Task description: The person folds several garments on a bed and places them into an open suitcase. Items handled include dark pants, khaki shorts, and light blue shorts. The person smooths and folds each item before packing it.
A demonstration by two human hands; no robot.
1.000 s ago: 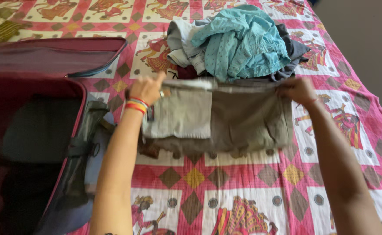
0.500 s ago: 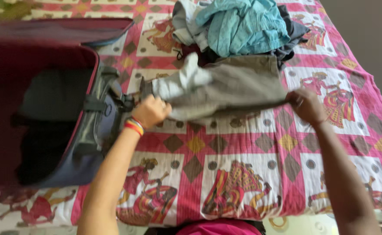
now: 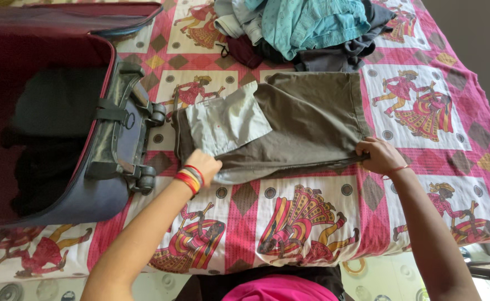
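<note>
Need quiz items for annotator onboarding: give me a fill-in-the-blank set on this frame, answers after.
1. Both hands grip the near edge of the olive-grey ____.
2. The left hand wears striped ____ at the wrist.
3. The open maroon suitcase lies to the ____ of the shorts.
4. The pile of clothes lies ____ the shorts; the right hand is nearer.

Answers: shorts; bangles; left; beyond

Matt olive cloth trousers (image 3: 306, 120), printed cotton bedsheet (image 3: 423, 111)

A bedroom in a home is shown: a bed is covered by a pink patterned bedsheet (image 3: 312, 223), an open maroon suitcase (image 3: 49, 111) is laid at its left edge, and clothes (image 3: 306, 25) are heaped at the far edge.
</note>
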